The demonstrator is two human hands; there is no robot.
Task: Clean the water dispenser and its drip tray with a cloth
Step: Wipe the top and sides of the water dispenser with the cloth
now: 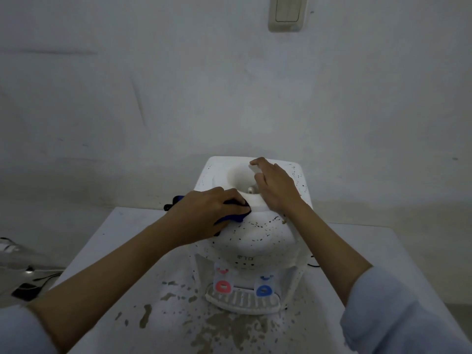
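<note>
A white tabletop water dispenser stands on a white table, speckled with dark spots. My left hand presses a dark blue cloth onto the front left of its top, beside the round bottle well. My right hand rests on the well's right rim, fingers spread, holding nothing. Low at the front sit a red tap, a blue tap and the slotted white drip tray.
The white table is splashed with brownish stains in front of the dispenser. A pale wall rises close behind, with a switch plate high up. Dark cables and a small black object lie at the lower left.
</note>
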